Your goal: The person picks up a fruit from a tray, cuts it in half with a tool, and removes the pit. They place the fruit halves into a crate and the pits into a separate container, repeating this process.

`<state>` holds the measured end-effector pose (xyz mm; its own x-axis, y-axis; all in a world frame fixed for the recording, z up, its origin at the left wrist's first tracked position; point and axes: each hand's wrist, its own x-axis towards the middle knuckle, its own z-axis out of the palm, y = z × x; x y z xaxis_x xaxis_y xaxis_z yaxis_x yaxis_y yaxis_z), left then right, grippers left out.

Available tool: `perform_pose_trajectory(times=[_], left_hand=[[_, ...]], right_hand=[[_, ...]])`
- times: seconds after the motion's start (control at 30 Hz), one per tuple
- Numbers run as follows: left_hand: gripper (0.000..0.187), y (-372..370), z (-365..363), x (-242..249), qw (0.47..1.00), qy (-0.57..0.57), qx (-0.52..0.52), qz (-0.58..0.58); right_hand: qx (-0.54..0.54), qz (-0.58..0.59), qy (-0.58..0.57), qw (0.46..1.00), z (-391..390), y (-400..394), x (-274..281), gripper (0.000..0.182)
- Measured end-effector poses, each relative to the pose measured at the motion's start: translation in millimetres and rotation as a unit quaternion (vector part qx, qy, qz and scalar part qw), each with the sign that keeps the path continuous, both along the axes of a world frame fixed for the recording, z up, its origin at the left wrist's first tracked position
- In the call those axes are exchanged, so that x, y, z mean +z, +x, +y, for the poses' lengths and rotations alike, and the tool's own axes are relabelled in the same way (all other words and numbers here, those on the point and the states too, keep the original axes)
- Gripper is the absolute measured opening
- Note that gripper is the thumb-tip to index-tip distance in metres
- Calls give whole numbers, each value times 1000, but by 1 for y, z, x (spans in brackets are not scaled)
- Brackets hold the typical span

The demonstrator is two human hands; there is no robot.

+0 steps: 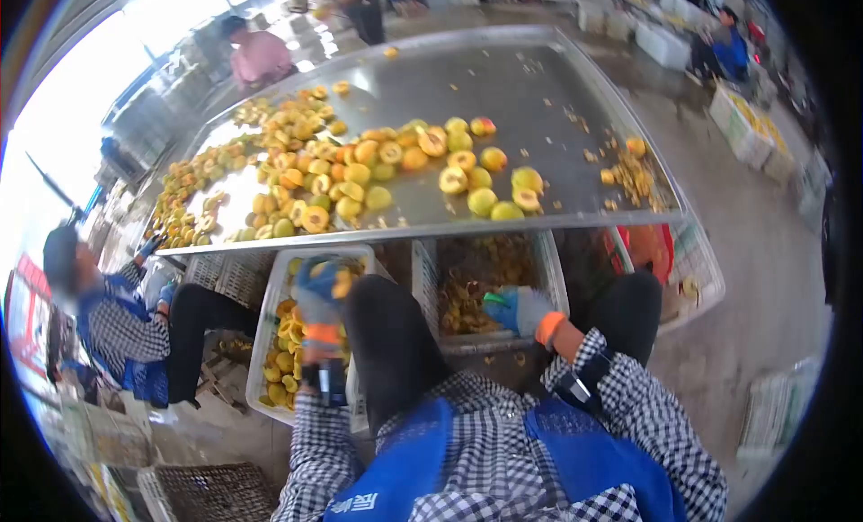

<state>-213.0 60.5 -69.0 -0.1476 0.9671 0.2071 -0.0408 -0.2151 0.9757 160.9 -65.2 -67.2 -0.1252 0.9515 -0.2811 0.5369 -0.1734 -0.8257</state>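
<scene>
My left hand (316, 293), in a blue-grey glove with an orange cuff, is blurred by motion above a white crate (258, 378) of halved yellow peaches (286, 360). A yellow-orange peach half (342, 283) shows at its fingers. Over another crate (559, 275), which holds brownish pits and scraps (476, 311), is my right hand (519, 312), gloved the same way. Its fingers are closed around a small green-ended tool (493, 299); the rest of the tool is hidden.
Whole and cut peaches (315, 176) lie heaped on the metal table (404, 81), with scraps (636, 176) at its right. A co-worker (126, 315) sits to my left. A red bag (649, 250) is in a crate at right. Other people and crates stand farther back.
</scene>
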Motion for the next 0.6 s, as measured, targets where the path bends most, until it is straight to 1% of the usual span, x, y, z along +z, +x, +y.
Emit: perform_pose_trajectory(times=[0.03, 0.07, 0.1, 0.13, 0.17, 0.2, 0.23, 0.27, 0.3, 0.33, 0.37, 0.4, 0.43, 0.47, 0.5, 0.57, 0.6], left_hand=[[27, -34, 9, -15, 999, -16, -8, -48], [27, -59, 27, -31, 990, -43, 28, 130], [29, -45, 17, -7, 905, -29, 70, 419], [31, -17, 0, 28, 757, 46, 125, 640], [34, 6, 8, 41, 714, 109, 141, 677], [37, 34, 26, 49, 737, 144, 125, 648], [40, 63, 54, 40, 829, 104, 57, 547], [44, 93, 82, 33, 901, 58, 3, 429], [45, 139, 78, 69, 843, 80, -23, 532], [49, 166, 103, 68, 827, 81, -78, 551], [58, 197, 108, 87, 802, 49, -105, 586], [59, 215, 134, 68, 809, 86, -115, 570], [61, 227, 159, 47, 813, 121, -128, 555], [62, 242, 162, 51, 788, 39, -180, 587], [63, 255, 162, 56, 754, -44, -235, 611], [63, 263, 151, 58, 758, -44, -195, 621], [64, 258, 161, 42, 750, -49, -192, 631]], right_hand=[[17, -245, 155, 957, -1, 7, -15, 19], [31, -190, 131, 972, -2, 10, -11, 21], [46, -130, 106, 985, -2, 13, -3, 23], [67, -122, 108, 984, 2, 12, -2, 26], [89, -114, 110, 983, 5, 11, -1, 28], [111, -155, 129, 973, 8, 8, -10, 30], [132, -197, 149, 960, 11, 7, -20, 32], [142, -181, 128, 965, 10, 9, -33, 34], [155, -167, 113, 967, 8, 10, -49, 36], [173, -155, 107, 967, 11, 9, -60, 39], [171, -148, 123, 966, 6, 8, -72, 39], [170, -140, 136, 966, 6, 8, -80, 40], [172, -133, 166, 962, 11, 8, -67, 40], [170, -124, 191, 959, 4, 9, -41, 40], [164, -115, 212, 956, 0, 11, -27, 39], [187, -144, 258, 937, 10, 23, -44, 42], [198, -154, 281, 926, 16, 25, -50, 44]])
